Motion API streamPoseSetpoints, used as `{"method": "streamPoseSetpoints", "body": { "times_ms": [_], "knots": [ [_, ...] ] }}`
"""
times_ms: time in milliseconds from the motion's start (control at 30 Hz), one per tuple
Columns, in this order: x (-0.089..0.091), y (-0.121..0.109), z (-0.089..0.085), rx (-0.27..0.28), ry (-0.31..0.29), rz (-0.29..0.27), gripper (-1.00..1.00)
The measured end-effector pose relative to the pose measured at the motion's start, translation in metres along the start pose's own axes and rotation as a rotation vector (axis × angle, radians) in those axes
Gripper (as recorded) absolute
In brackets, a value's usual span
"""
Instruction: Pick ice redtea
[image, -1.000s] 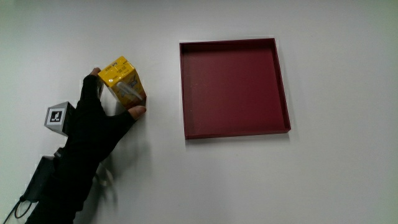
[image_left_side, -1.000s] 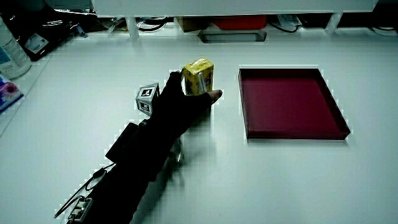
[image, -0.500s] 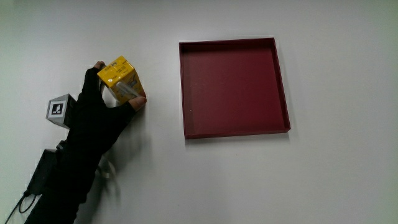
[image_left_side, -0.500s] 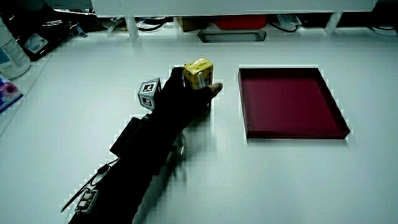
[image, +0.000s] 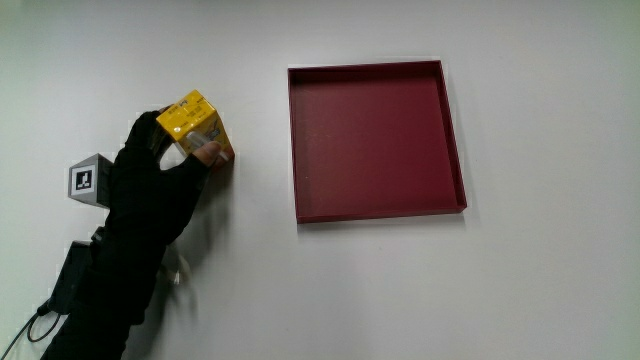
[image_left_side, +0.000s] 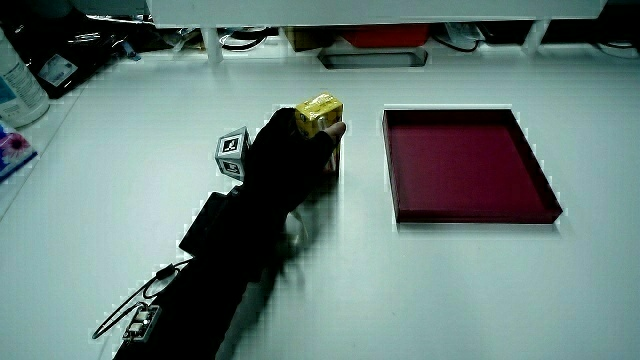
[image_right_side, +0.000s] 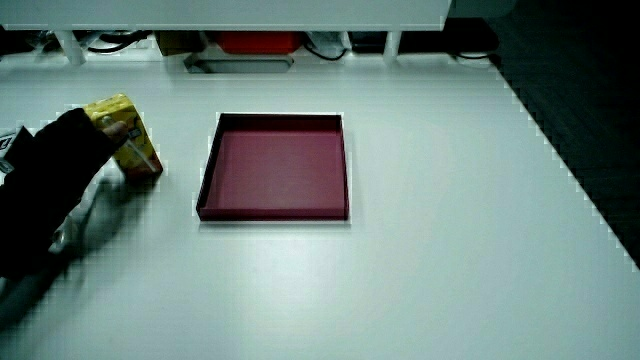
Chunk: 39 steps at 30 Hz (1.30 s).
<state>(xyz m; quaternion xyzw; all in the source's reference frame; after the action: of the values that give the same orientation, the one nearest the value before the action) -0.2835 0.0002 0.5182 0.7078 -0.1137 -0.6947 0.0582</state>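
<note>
A small yellow drink carton, the ice redtea (image: 194, 125), stands on the white table beside the dark red tray (image: 455, 150). The gloved hand (image: 165, 170) comes from the person's side and is shut on the carton, thumb on the face toward the tray and fingers curled over its top edge. In both side views the carton (image_left_side: 318, 111) (image_right_side: 128, 140) shows just past the black glove (image_left_side: 285, 160) (image_right_side: 55, 160), still resting on the table. A patterned cube (image: 88, 180) sits on the back of the hand.
The shallow red tray (image_left_side: 540, 190) (image_right_side: 205, 185) holds nothing. A black strap and cable (image_left_side: 150, 300) trail from the forearm. A bottle (image_left_side: 18, 85) and clutter stand at the table's edge; a low partition (image_left_side: 380, 12) runs along the table.
The hand slid forward and its thumb and fingers closed tighter around the carton. The carton has stayed in place on the table.
</note>
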Motion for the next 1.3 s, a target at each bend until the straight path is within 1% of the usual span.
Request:
{"method": "streamPoseSetpoints", "body": {
  "times_ms": [33, 100, 133, 300, 333, 367, 400, 433, 533, 600, 733, 767, 933, 967, 1000, 1033, 1067, 1100, 1167, 1200, 1233, 1300],
  "knots": [
    [-0.003, 0.001, 0.002, 0.002, -0.002, -0.010, 0.50],
    [-0.002, -0.001, 0.004, 0.013, -0.009, -0.008, 0.57],
    [-0.005, 0.000, 0.006, 0.014, -0.005, -0.008, 0.60],
    [-0.005, 0.001, 0.007, 0.012, -0.003, -0.023, 0.77],
    [-0.006, 0.002, 0.009, 0.014, 0.002, -0.024, 0.80],
    [-0.004, 0.000, 0.007, 0.021, -0.002, -0.019, 0.83],
    [-0.007, 0.001, 0.009, 0.019, -0.001, -0.032, 0.87],
    [-0.008, 0.001, 0.009, 0.027, 0.001, -0.032, 0.90],
    [-0.008, -0.002, 0.009, 0.038, -0.018, -0.048, 1.00],
    [-0.010, -0.002, 0.009, 0.042, -0.012, -0.051, 1.00],
    [-0.005, -0.002, 0.005, 0.029, -0.030, -0.076, 1.00],
    [-0.004, -0.001, 0.004, 0.026, -0.025, -0.075, 1.00],
    [0.011, 0.001, -0.007, -0.012, -0.025, -0.108, 1.00],
    [0.015, 0.002, -0.011, -0.024, -0.038, -0.116, 1.00],
    [0.017, 0.003, -0.013, -0.030, -0.031, -0.119, 1.00],
    [0.022, 0.003, -0.017, -0.047, -0.034, -0.112, 1.00],
    [0.025, 0.004, -0.021, -0.061, -0.047, -0.128, 1.00],
    [0.030, 0.005, -0.026, -0.078, -0.051, -0.124, 1.00],
    [0.036, 0.007, -0.035, -0.097, -0.061, -0.144, 1.00],
    [0.040, 0.009, -0.040, -0.107, -0.042, -0.158, 1.00],
    [0.041, 0.011, -0.043, -0.113, -0.039, -0.163, 1.00],
    [0.047, 0.012, -0.053, -0.139, -0.062, -0.166, 1.00]
  ]
}}
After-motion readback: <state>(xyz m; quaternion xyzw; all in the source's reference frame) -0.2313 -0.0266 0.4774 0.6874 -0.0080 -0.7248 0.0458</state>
